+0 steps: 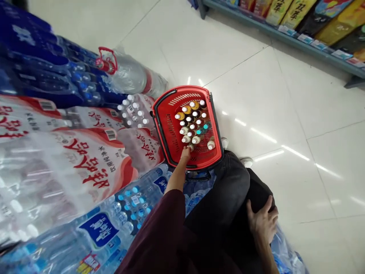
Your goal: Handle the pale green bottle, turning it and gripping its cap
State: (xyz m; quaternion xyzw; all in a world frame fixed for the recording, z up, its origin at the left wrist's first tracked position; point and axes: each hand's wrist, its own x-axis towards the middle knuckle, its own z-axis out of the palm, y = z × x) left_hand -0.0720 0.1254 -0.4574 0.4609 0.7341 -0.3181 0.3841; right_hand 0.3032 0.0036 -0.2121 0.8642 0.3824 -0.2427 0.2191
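Note:
A red shopping basket [215,152] stands on the white tiled floor, filled with several upright bottles [191,123] with white, orange and teal caps. My left hand [186,153] reaches down into the basket's near end, its fingers closed around a white-capped bottle [190,146]. My right hand [262,222] lies flat on my knee, fingers spread over the dark trousers. My left arm wears a dark red sleeve.
Shrink-wrapped packs of water bottles [85,163] are stacked along the left, touching the basket's left side. A store shelf [285,34] with yellow packages runs across the top right. More wrapped water packs [285,255] lie under my legs. Open tiled floor [299,133] lies to the right.

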